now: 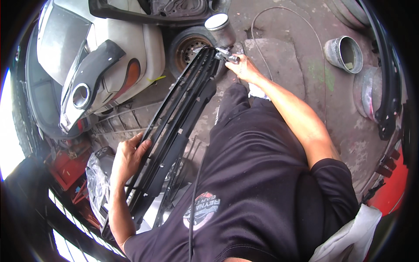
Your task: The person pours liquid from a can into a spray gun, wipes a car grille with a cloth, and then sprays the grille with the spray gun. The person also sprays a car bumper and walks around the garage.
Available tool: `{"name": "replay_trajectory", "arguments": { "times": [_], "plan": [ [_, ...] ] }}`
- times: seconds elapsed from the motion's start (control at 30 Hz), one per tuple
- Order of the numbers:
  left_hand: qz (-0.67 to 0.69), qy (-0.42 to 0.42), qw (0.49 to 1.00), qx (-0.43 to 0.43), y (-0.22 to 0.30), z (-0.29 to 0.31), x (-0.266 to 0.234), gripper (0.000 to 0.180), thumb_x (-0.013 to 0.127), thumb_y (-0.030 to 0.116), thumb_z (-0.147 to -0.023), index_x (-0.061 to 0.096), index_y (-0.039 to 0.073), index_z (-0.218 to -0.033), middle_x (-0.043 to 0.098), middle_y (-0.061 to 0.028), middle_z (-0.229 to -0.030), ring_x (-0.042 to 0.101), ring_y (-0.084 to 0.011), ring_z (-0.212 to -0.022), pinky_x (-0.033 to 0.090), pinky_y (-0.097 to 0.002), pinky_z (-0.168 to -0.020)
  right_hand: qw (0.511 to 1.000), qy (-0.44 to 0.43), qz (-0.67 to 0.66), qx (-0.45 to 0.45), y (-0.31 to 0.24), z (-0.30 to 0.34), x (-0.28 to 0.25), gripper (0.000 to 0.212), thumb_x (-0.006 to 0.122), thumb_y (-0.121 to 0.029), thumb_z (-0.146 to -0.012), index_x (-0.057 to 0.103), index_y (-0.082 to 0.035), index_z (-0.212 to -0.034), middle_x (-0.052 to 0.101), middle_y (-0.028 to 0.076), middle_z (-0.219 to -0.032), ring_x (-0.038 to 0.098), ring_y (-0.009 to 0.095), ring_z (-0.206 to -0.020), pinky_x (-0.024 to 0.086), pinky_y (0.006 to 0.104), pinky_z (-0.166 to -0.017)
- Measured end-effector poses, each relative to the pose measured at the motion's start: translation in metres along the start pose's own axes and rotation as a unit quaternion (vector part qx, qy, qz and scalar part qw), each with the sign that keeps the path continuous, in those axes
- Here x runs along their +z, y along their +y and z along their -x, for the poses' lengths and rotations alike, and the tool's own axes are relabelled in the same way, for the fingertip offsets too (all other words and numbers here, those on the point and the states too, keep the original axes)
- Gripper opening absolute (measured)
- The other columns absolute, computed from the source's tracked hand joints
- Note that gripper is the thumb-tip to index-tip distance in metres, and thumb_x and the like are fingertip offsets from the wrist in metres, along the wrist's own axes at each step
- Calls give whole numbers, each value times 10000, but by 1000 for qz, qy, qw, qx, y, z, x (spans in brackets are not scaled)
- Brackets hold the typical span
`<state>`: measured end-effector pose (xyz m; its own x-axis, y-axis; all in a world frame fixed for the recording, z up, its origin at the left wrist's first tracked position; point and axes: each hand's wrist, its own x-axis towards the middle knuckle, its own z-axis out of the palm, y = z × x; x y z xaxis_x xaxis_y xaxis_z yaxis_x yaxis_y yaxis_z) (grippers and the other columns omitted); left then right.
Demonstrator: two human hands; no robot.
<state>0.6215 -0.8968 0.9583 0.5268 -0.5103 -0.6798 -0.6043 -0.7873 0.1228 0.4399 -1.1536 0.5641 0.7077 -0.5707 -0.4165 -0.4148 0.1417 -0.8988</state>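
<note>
A long black slatted car grille [178, 121] runs slantwise left of my body. My left hand [129, 150] grips its left edge near the lower half, with the thumb over the slats. In my right hand [244, 69] is a spray gun [223, 53] with a round metal cup [221, 29] on top. The fingers close round its handle, and the gun is at the grille's far end. Whether it touches the grille, I cannot tell. The trigger is hidden from view.
At the upper left stand a silver car part [146, 52] with a grey trim piece [94, 74] and a rusty wheel [188, 49]. A thin hose [322, 54] loops over the floor. A stained bucket [345, 54] and a black bumper [389, 94] lie at the right.
</note>
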Motion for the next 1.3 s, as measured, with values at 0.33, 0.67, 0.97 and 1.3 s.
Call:
{"name": "replay_trajectory", "arguments": {
  "times": [0.33,0.67,0.97,1.3],
  "plan": [
    [-8,-5,1000,5,5,-2,-7,481,648,394,-1028,686,-17,-1273,661,-281,-784,707,-264,-726,531,-418,-741,1000,-18,-6,-17,6,6,-3,403,727,-304,-941,708,22,-1177,759,176,-874,756,269,-866,568,408,-773],
    [2,-1,1000,4,1,3,-14,553,659,428,-1023,664,-52,-1299,645,-236,-743,620,-128,-741,529,-389,-721,999,10,-32,5,3,1,2,362,726,-297,-944,709,-1,-1152,712,147,-794,716,247,-777,547,413,-723],
    [6,-1,1000,1,-5,4,-15,577,665,436,-1021,660,-73,-1293,672,-241,-771,641,-125,-786,536,-380,-740,998,26,-50,32,-2,5,1,347,710,-301,-953,704,-9,-1139,655,97,-680,657,188,-612,516,382,-584],
    [0,-22,1000,-14,2,7,-21,595,650,458,-1027,650,-74,-1293,564,-213,-705,516,-131,-709,506,-387,-697,999,3,-43,21,8,-2,5,346,703,-303,-956,702,4,-1115,662,100,-695,652,185,-633,518,387,-610]
  ]
}}
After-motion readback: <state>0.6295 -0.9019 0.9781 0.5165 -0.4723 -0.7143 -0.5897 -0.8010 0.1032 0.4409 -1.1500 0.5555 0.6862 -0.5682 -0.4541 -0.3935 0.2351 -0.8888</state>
